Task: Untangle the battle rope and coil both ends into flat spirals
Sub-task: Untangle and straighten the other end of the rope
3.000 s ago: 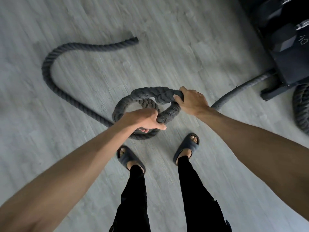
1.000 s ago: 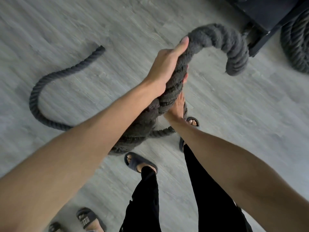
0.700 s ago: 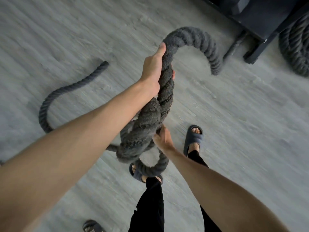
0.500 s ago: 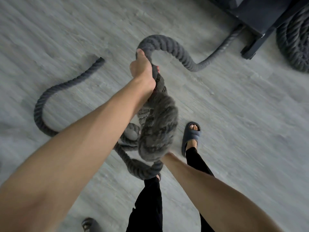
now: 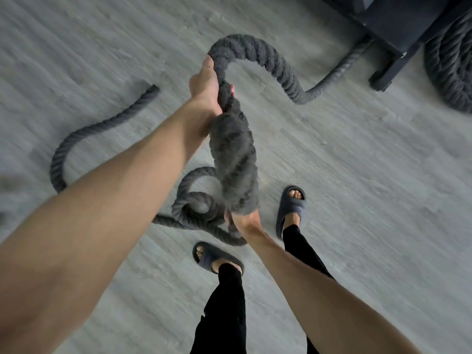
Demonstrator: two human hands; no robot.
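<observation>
A thick dark grey battle rope [image 5: 235,159] hangs lifted in front of me. My left hand [image 5: 204,85] grips it high up, where it arches over and runs right toward the black rack. My right hand [image 5: 241,218] holds the lower end of the hanging bundle, partly hidden behind it. Below, the rope forms a loose knotted loop [image 5: 194,203] on the floor. Its free tail [image 5: 102,126] curves away to the left and ends at upper left.
A black equipment rack [image 5: 398,39] stands at the top right, with another coil of rope [image 5: 449,60] behind its foot. My feet in dark slides [image 5: 292,208] stand on the grey wood-look floor just below the loop.
The rope was lifted off the floor between both hands. Over the last second my left hand stayed high while my right hand slid down to the bottom of the bundle.
</observation>
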